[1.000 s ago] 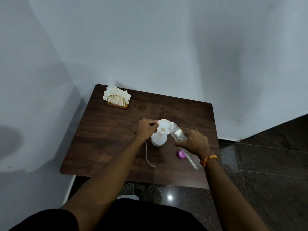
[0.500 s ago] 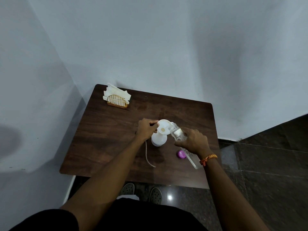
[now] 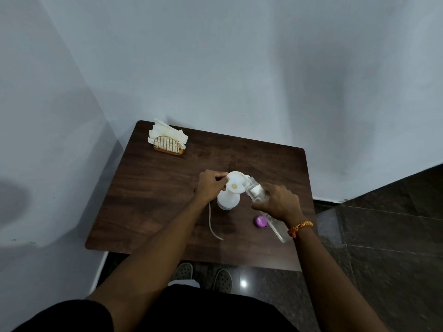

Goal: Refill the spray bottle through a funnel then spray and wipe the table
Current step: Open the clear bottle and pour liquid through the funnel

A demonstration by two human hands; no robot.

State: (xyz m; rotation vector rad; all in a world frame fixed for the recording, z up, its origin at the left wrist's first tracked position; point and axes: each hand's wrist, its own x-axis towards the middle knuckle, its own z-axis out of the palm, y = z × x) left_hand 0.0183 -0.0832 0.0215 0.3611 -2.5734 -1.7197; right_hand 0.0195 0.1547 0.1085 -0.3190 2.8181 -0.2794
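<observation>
Brown wooden surface point(image 3: 153, 200) set into a wall corner. White spray bottle point(image 3: 228, 200) stands upright near the middle of the surface, white funnel point(image 3: 236, 182) seated in its neck.

Left hand point(image 3: 211, 185), at the funnel's 9 o'clock: grip curled, fingers pinching the funnel rim.

Right hand point(image 3: 279, 202), at the funnel's 4 o'clock: grip wrapped round a clear water bottle point(image 3: 255, 191). Bottle tilted, open mouth at the funnel's 3 o'clock edge, base pointing back toward 5 o'clock past the wrist. Orange thread band point(image 3: 299, 227) on that wrist.

Purple cap point(image 3: 260, 221) lies on the surface just beside the clear bottle, at 5 o'clock from the spray bottle. Thin white tube point(image 3: 212, 226) lies at the spray bottle's 7 o'clock. Gold wire napkin holder point(image 3: 168, 144) with white napkins sits at the far corner, 11 o'clock, well apart.

Flow of liquid too small to tell.
</observation>
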